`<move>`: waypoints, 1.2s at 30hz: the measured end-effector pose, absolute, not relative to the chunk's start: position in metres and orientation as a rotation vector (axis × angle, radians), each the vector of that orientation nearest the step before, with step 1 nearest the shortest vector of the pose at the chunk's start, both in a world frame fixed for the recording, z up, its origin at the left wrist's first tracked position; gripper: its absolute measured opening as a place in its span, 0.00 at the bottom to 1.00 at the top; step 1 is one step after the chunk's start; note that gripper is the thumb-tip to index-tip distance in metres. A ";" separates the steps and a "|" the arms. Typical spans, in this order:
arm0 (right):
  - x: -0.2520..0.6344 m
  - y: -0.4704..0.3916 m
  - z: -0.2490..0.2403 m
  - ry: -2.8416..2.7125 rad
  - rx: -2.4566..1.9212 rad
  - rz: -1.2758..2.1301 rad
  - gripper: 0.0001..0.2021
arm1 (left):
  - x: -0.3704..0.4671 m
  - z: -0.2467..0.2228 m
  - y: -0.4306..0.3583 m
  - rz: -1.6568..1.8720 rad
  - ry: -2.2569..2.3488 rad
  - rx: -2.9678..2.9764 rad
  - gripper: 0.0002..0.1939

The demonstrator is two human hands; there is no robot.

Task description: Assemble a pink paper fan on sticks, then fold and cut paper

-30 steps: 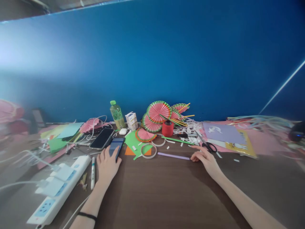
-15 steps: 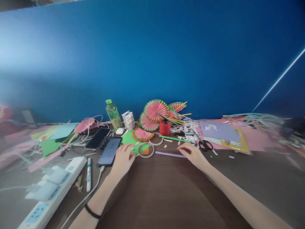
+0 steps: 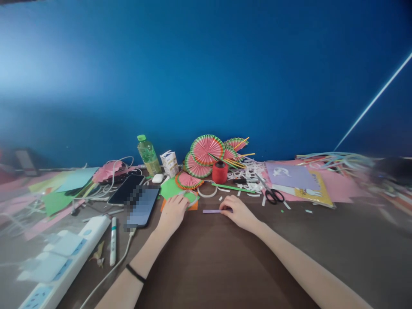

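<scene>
My right hand [image 3: 238, 211] is closed in a pinch on a narrow purple paper strip [image 3: 211, 211] just above the dark table, its free end pointing left. My left hand [image 3: 174, 213] has its fingers curled at the near side of a clear tape roll [image 3: 195, 196] and appears to grip its rim; the fingertips are partly hidden. Under that hand and roll lie orange paper [image 3: 193, 207] and green paper [image 3: 168, 189]. A second tape roll [image 3: 216, 191] lies flat behind, near a green strip [image 3: 233, 188].
Pleated watermelon-coloured fans [image 3: 207, 149] stand behind a red thread spool [image 3: 219, 173]. Black-handled scissors [image 3: 274, 196] lie right among paper scraps. Leftward are two phones [image 3: 146, 206], a marker [image 3: 113, 241], a cable and a power strip [image 3: 93, 226]. A bottle [image 3: 149, 156] stands near the blue wall.
My right hand has moved left and pinched the purple strip. My left hand has reached the tape roll, which has shifted slightly, with more orange paper showing. The view has turned a little.
</scene>
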State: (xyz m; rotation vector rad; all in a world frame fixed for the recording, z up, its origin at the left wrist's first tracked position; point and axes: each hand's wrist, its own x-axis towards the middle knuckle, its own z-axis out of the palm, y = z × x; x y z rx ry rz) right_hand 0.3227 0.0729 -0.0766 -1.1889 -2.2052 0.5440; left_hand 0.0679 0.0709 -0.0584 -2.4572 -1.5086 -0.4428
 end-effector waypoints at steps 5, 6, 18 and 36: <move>0.311 0.069 -0.081 -2.222 -1.125 0.477 0.03 | 0.080 -0.059 0.063 -0.443 -1.609 -2.352 0.11; 0.309 0.068 -0.082 -2.237 -1.123 0.426 0.03 | 0.088 -0.061 0.058 -0.451 -1.617 -2.331 0.11; 0.322 0.034 -0.088 -2.478 -1.163 -0.106 0.15 | 0.130 -0.090 0.026 -0.454 -1.414 -2.724 0.22; 0.358 0.046 -0.100 -2.109 -1.328 0.068 0.10 | 0.108 -0.084 0.037 -0.762 -1.405 -2.492 0.16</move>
